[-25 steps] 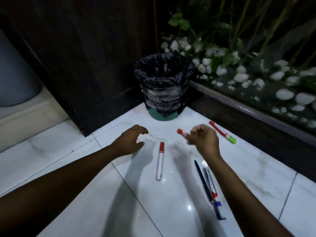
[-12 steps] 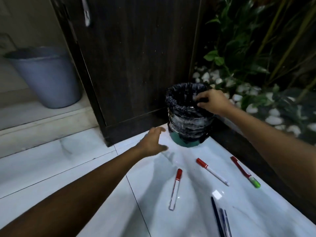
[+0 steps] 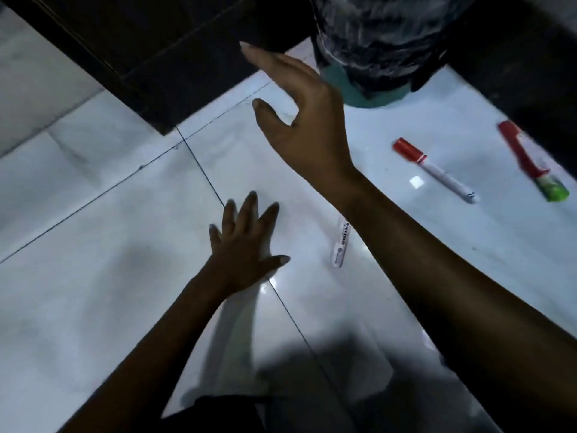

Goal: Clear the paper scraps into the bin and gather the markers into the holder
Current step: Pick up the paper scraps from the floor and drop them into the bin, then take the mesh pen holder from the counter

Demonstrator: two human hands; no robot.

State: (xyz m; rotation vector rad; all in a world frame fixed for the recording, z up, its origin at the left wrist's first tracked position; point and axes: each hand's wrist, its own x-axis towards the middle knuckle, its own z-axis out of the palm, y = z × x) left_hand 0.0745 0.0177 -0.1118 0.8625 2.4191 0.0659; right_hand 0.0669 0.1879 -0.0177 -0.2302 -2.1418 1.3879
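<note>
The bin (image 3: 374,51), lined with a black bag, stands at the top of the view on the white tiled floor. My right hand (image 3: 306,120) hovers left of it above the floor, fingers apart, holding nothing. My left hand (image 3: 246,242) lies flat on the tiles with spread fingers. A red-capped white marker (image 3: 434,170) lies to the right. A red and green pen (image 3: 530,164) lies further right. Another white marker (image 3: 341,242) shows partly under my right forearm. A small white paper scrap (image 3: 416,182) sits beside the red-capped marker.
A dark wooden door or panel (image 3: 156,57) runs along the top left. A dark ledge (image 3: 530,57) borders the floor at the upper right. Dark tile joints cross the floor.
My right hand has left the bin's rim and come down to the left, empty. My left hand has drawn back and flattened on the floor. The view has tilted down.
</note>
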